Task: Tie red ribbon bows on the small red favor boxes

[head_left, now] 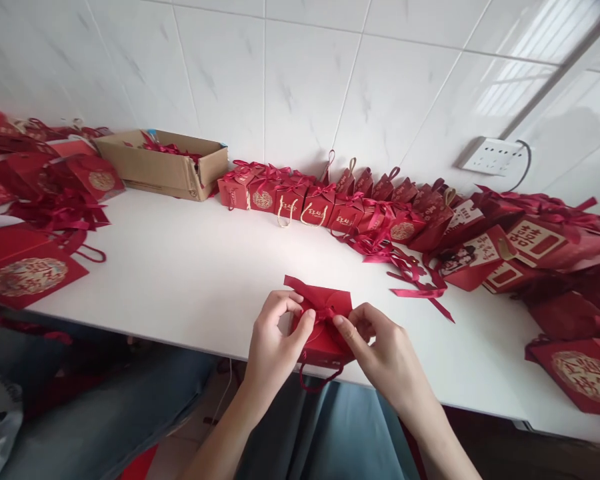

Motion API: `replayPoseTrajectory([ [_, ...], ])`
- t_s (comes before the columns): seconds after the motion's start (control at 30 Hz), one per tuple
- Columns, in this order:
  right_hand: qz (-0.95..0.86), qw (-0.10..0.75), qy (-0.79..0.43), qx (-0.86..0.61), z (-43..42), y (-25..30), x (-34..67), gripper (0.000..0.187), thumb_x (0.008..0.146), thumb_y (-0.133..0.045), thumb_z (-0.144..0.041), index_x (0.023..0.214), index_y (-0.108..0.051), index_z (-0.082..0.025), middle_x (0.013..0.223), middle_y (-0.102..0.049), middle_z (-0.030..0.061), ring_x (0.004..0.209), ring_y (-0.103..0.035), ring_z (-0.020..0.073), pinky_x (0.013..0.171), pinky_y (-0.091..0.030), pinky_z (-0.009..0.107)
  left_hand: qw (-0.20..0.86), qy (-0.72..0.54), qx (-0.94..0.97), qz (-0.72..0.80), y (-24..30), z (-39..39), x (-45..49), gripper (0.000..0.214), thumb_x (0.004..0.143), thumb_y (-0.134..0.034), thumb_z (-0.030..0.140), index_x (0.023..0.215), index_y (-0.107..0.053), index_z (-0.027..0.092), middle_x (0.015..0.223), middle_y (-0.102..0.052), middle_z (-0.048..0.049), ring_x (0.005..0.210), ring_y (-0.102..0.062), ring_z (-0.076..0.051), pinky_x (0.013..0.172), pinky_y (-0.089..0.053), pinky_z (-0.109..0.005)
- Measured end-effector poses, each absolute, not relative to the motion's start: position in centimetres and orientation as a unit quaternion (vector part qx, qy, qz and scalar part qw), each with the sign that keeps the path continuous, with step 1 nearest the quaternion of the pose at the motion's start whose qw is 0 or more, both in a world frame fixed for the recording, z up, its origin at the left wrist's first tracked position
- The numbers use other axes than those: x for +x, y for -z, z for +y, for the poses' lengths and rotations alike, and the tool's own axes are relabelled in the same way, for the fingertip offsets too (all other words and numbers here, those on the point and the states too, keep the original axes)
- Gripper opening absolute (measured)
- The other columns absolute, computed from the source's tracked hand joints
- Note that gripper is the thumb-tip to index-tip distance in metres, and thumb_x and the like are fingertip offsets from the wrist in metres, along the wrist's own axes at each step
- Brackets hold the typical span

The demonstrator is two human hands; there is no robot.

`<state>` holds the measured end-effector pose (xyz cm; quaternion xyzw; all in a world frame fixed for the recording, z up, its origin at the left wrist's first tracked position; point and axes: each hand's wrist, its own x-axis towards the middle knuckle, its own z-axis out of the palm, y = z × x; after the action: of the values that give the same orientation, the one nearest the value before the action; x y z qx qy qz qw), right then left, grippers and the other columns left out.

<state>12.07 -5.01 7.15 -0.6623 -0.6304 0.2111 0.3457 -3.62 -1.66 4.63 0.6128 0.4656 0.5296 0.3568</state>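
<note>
A small red gift box [325, 333] stands at the near edge of the white table [195, 273], with a dark red ribbon [320, 312] across its top. My left hand [275, 340] pinches the ribbon from the left side, fingers closed on it. My right hand [380, 347] pinches the same ribbon from the right, thumb and forefinger pressed together. A loop of red cord hangs below the box over the table edge.
A row of finished red boxes [300, 200] lines the wall. A cardboard carton [165, 163] with ribbons sits at the back left. Red bags [30, 273] lie at the left and more boxes [545, 247] at the right. A wall socket [490, 157] is mounted above.
</note>
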Motion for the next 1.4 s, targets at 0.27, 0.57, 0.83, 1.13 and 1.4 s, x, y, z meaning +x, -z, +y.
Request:
replayPoseTrajectory([
  [0.27,-0.576,0.354,-0.314,-0.667,-5.2,-7.6,14.5,0.029,0.082,-0.058,-0.047,0.070,-0.055,-0.020,0.063,-0.056,-0.0014,0.058,-0.047,0.0139,0.056,-0.038,0.027,0.357,-0.518,0.624,0.464,-4.5,-1.7,-1.7,0.019,0.080,-0.057,0.026,0.065,-0.048,0.019,0.089,-0.055,-0.0024,0.088,-0.056,-0.016,0.081,-0.045,-0.027],
  [0.57,-0.506,0.389,-0.575,-0.511,-3.6,-7.6,18.3,0.032,0.072,-0.072,-0.043,0.065,-0.058,-0.015,0.063,-0.056,-0.0022,0.060,-0.049,0.0109,0.061,-0.040,0.026,0.424,-0.515,0.568,0.482,-5.0,-1.8,-0.4,0.024,0.078,-0.059,0.030,0.062,-0.046,0.019,0.091,-0.055,-0.0021,0.083,-0.055,-0.015,0.070,-0.042,-0.024],
  [0.83,-0.415,0.428,-0.688,-0.413,-3.0,-6.1,19.2,0.024,0.071,-0.077,-0.032,0.065,-0.062,-0.014,0.062,-0.061,-0.0020,0.059,-0.054,0.0087,0.065,-0.045,0.023,0.416,-0.529,0.554,0.491,-4.7,-1.8,0.0,0.025,0.078,-0.057,0.029,0.060,-0.044,0.019,0.090,-0.057,-0.0030,0.080,-0.054,-0.015,0.064,-0.041,-0.023],
  [1.13,-0.474,0.410,-0.617,-0.475,-3.9,-6.0,19.1,0.044,0.078,-0.064,-0.057,0.071,-0.056,-0.015,0.071,-0.057,0.0010,0.067,-0.056,0.0133,0.070,-0.047,0.029,0.438,-0.522,0.570,0.459,-4.6,-1.6,-0.8,0.023,0.079,-0.057,0.031,0.065,-0.043,0.019,0.078,-0.048,0.0000,0.070,-0.049,-0.012,0.062,-0.040,-0.022],
  [1.4,-0.551,0.367,-0.455,-0.595,-5.9,-6.4,17.7,0.054,0.083,-0.044,-0.069,0.062,-0.043,-0.019,0.059,-0.039,-0.0022,0.057,-0.036,0.0121,0.052,-0.031,0.027,0.466,-0.457,0.601,0.462,-5.3,-1.7,-1.6,0.034,0.083,-0.052,0.038,0.059,-0.036,0.019,0.065,-0.037,0.0018,0.056,-0.037,-0.011,0.051,-0.033,-0.023],
])
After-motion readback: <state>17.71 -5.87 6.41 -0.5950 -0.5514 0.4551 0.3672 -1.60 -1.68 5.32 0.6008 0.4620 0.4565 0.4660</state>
